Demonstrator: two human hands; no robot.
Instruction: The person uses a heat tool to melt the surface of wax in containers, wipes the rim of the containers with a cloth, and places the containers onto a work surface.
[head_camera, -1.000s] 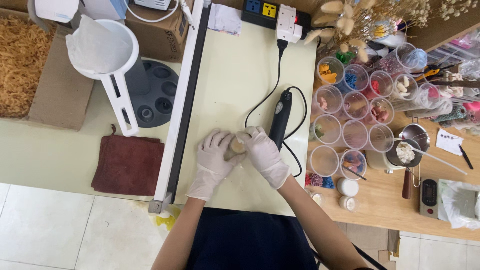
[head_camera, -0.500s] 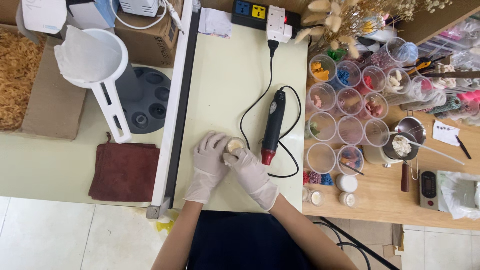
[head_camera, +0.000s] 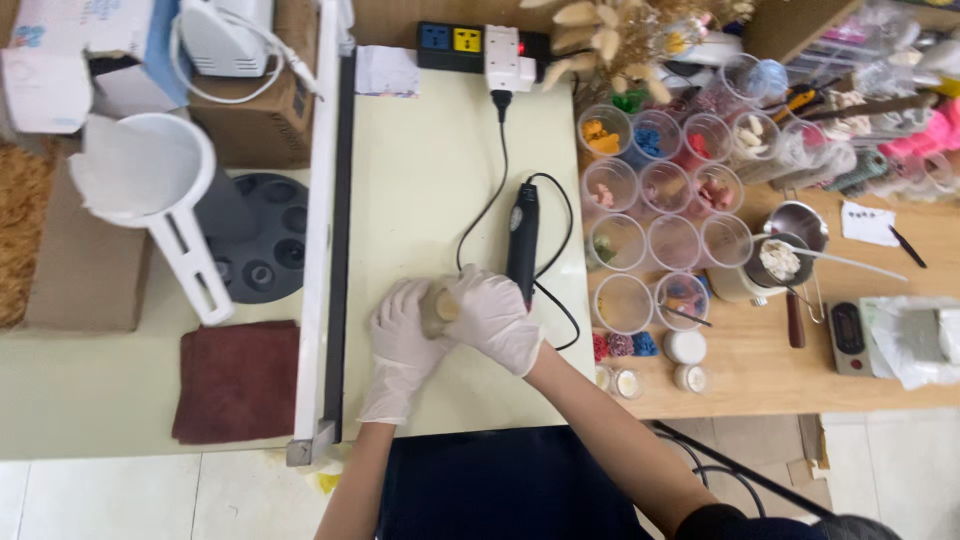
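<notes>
While both white-gloved hands meet on the pale green table, the left hand and right hand wrap their fingers around a small tan round object, mostly hidden between them.

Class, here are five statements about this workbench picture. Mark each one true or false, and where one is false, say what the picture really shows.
1. Both hands wear pale gloves. True: the left hand and the right hand are gloved.
2. The hands hold a small tan object between them. True.
3. The black corded tool is in the right hand. False: it lies on the table beside that hand.
4. The dark red cloth lies right of the hands. False: it lies to their left.
5. The clear cups are stacked in one tower. False: they stand side by side in rows.
</notes>
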